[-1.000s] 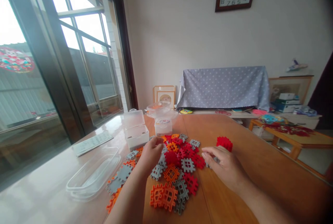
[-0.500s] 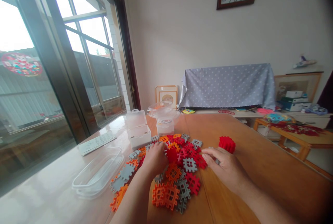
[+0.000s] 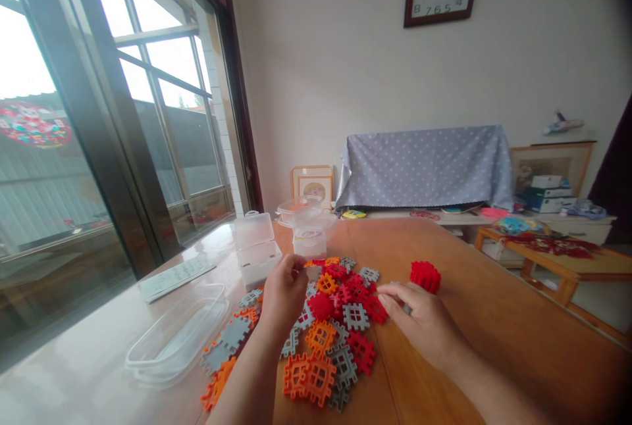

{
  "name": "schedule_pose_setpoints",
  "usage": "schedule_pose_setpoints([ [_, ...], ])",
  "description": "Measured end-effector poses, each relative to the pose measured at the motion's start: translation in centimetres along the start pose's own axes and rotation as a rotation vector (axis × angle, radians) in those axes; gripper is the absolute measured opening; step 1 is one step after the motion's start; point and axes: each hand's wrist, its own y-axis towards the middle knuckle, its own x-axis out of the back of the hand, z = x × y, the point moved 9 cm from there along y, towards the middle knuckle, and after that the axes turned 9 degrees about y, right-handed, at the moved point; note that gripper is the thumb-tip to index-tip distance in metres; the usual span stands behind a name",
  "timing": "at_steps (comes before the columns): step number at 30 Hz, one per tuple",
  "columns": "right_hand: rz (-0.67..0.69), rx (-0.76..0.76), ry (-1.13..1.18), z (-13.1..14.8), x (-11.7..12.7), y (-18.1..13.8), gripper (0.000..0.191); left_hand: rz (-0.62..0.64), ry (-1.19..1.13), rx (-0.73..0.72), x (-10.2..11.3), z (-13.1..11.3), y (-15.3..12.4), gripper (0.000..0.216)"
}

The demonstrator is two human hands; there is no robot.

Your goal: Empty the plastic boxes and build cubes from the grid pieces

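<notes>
A pile of red, orange and grey interlocking plastic tiles [image 3: 355, 316] covers the middle of the wooden table. At the pile's far left side is my left hand [image 3: 288, 287], its thumb and forefinger pinched at the edge of a grey tile [image 3: 313, 273]. My right hand [image 3: 419, 310] hovers low by the pile's right edge, fingers curled together. A small greyish bit shows beneath those fingers, but what they hold is mostly hidden. Just beyond this hand stands a neat stack of red tiles [image 3: 425, 277].
An open clear plastic container [image 3: 141, 364] lies on the left, near a printed white card [image 3: 178, 275]. Behind the pile stand a lidded white box [image 3: 257, 260], its lid raised, and other clear tubs [image 3: 310, 244]. A window runs along the left.
My left hand has drawn up and slightly left off the pile, uncovering tiles beneath and a grey one at its fingertips. My right hand has barely moved. The view has shifted slightly.
</notes>
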Motion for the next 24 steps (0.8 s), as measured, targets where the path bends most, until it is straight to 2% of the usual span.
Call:
schedule_pose_setpoints([
  [2,-0.006,-0.012,0.038,0.0,-0.1,0.0,0.028,0.041,-0.212,0.024,-0.9,-0.6,-0.3,0.008],
  [5,-0.002,-0.051,0.123,0.0,-0.3,-0.1,0.032,0.168,-0.439,0.065,-2.5,-2.3,-1.3,0.010],
  [10,0.000,-0.088,0.198,-0.2,-0.7,-0.3,0.056,0.359,-0.581,0.023,-4.3,-5.8,-3.1,0.006],
  [13,-0.006,-0.092,0.208,-0.2,-0.7,-0.3,0.067,0.444,-0.642,0.012,-5.5,-6.5,-4.0,0.004],
  [16,-0.020,-0.085,0.193,0.1,-0.5,-0.3,0.069,0.466,-0.665,-0.013,-6.3,-6.8,-4.5,0.005],
  [24,-0.033,-0.045,0.131,1.0,-0.2,-0.2,0.053,0.453,-0.598,-0.121,-7.2,-7.2,-5.1,0.009],
])
